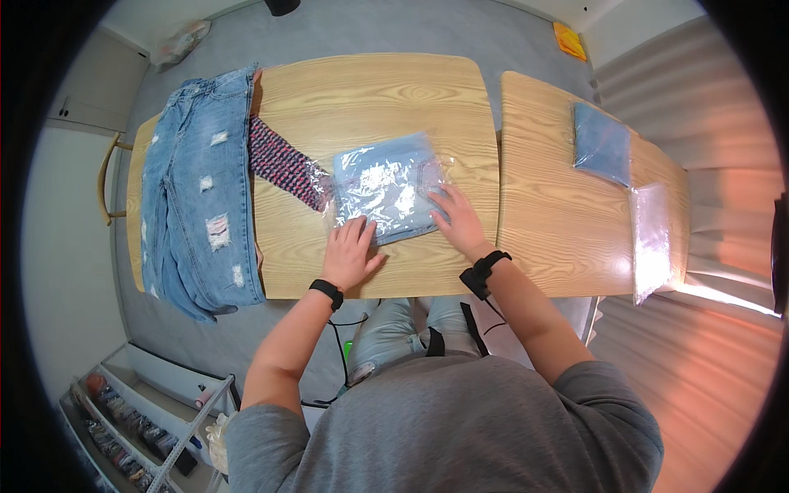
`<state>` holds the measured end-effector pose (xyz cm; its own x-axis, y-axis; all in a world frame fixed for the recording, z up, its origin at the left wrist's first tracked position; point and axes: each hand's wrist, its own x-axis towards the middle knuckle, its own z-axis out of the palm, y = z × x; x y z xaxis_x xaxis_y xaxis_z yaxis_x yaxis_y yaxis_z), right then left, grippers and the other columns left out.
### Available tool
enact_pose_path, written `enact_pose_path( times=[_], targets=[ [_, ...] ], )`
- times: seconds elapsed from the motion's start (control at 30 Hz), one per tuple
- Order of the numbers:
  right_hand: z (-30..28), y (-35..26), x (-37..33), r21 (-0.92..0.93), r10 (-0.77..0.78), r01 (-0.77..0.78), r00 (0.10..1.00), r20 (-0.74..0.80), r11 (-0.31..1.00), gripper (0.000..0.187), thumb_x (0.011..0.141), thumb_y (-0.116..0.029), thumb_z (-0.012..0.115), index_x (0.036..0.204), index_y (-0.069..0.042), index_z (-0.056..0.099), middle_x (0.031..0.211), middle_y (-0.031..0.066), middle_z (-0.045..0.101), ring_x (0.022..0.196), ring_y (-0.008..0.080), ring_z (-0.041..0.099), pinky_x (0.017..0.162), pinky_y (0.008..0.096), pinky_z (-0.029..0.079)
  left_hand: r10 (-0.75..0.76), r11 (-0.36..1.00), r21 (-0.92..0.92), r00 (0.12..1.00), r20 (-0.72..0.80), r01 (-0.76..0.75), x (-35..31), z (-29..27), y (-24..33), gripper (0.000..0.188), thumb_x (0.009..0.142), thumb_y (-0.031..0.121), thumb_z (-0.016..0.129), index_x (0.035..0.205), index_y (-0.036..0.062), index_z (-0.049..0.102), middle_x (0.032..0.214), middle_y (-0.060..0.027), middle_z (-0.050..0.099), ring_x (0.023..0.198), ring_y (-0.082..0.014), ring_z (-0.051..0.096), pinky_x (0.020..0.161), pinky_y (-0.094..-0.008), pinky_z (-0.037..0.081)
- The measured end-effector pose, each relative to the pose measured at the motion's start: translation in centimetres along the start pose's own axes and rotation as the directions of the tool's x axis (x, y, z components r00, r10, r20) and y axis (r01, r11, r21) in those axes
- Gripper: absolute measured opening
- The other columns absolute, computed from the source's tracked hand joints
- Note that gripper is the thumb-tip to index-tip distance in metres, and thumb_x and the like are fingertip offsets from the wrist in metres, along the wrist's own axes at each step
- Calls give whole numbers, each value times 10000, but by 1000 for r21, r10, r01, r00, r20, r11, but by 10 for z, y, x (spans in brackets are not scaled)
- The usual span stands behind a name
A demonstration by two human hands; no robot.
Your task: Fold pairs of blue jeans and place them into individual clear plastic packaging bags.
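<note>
A folded pair of light blue jeans in a clear plastic bag (386, 185) lies on the wooden table (370, 90) in front of me. At its near left edge, my left hand (349, 253) rests with the fingers apart, fingertips on the plastic. My right hand (458, 220) lies on the bag's right side, its fingers stretched out. Glare on the film hides part of the denim. A pink and dark knitted piece (283, 160) reaches from under the large jeans to the bag's left edge.
Ripped blue jeans (201, 189) are spread over the table's left end. On a second table (542, 222) at the right lie a bagged blue folded garment (602, 144) and a shiny clear bag (651, 238). A gap separates the tables. A rack (156, 435) stands at lower left.
</note>
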<state>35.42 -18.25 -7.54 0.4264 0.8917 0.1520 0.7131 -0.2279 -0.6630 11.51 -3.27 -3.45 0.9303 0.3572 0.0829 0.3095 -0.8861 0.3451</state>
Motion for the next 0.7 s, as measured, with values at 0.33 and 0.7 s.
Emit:
enact_pose_path(
  times=[0.33,0.7],
  targets=[
    [-4,30,-11,282,477,-430,870,-123,858,445,853,-36,593,1288,-122,558,1313,195,504,1189,350,493,1022,414,399,53,998,48,996,-65,-50,3,25,-21,565,721,55,626,1274,83,515,1251,-100,541,1146,-290,519,905,-383,506],
    [-57,1,-2,148,63,-89,983,175,985,697,715,158,476,1335,-156,532,1492,126,351,1370,327,333,1130,400,282,91,944,-323,995,50,-70,13,-69,-27,402,785,86,577,1185,69,597,1107,-110,644,980,-303,588,851,-372,493]
  ],
)
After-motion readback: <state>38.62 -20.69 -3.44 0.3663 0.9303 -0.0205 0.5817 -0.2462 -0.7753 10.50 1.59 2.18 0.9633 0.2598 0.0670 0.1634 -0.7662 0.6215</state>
